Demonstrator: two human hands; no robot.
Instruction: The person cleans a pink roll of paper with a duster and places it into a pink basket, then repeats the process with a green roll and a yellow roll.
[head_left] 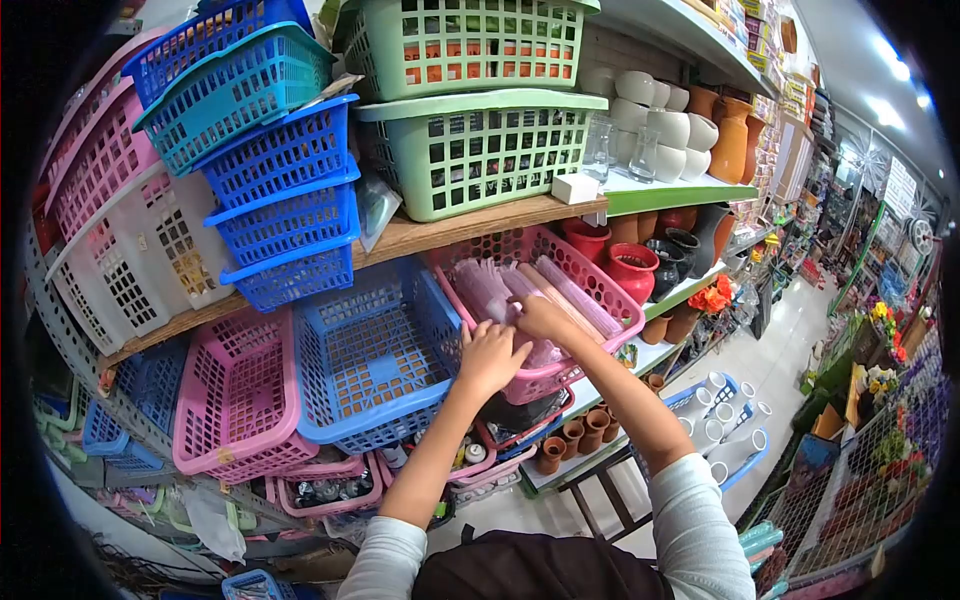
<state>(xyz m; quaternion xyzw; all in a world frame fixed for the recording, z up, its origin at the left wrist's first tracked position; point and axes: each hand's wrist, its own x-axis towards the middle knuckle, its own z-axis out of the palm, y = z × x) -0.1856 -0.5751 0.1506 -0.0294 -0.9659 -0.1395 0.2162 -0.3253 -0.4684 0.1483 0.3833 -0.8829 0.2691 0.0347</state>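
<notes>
Right grip of mine [543, 318] is curled over the long pink packets [578, 298], which lie below it inside the pink basket [535, 385]; whether it holds one, I cannot tell. Left grip [488, 357], with fingers loosely spread, is at the near-left rim. Further left stands a blue basket [375, 428]; beyond my right grip, red pots [632, 273].
</notes>
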